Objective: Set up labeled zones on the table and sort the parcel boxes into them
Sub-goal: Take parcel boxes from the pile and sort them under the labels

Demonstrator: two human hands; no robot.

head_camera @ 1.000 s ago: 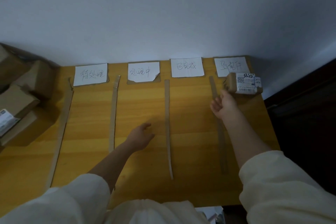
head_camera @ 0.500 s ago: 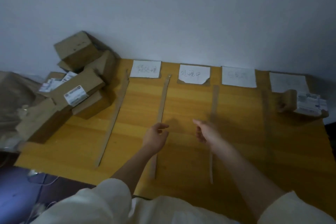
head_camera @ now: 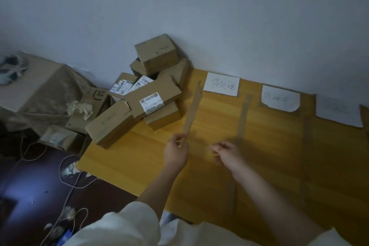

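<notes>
1. The left hand (head_camera: 176, 151) has the near end of a cardboard strip (head_camera: 192, 113) pinched in its grip, fingers curled round it, just above the wooden bench (head_camera: 139, 158).
2. That strip runs away from the hand toward the wall, its far end ragged and just left of the first paper label (head_camera: 221, 87).
3. The right hand (head_camera: 227, 154) sits just right of the left hand, low over the bench; it is blurred, fingers loosely curled, nothing seen in its grip.
4. A second cardboard strip (head_camera: 242, 118) lies flat on the bench right of the held strip, running from the labels past the right hand.
5. The first label, with handwritten characters, lies at the bench's far edge by the wall; a second label (head_camera: 280, 101) with a torn lower edge lies to its right, a third label (head_camera: 338, 113) further right, writing too blurred to read.
6. The parcel boxes (head_camera: 139, 96) are heaped at the bench's far left corner, left of the held strip: one box (head_camera: 156, 54) sits on top against the wall, and a long box (head_camera: 152, 98) shows a white shipping sticker.
7. Left of the pile, off the bench, stands a large covered carton (head_camera: 40, 86); cables (head_camera: 67, 175) trail on the dark floor below.
</notes>
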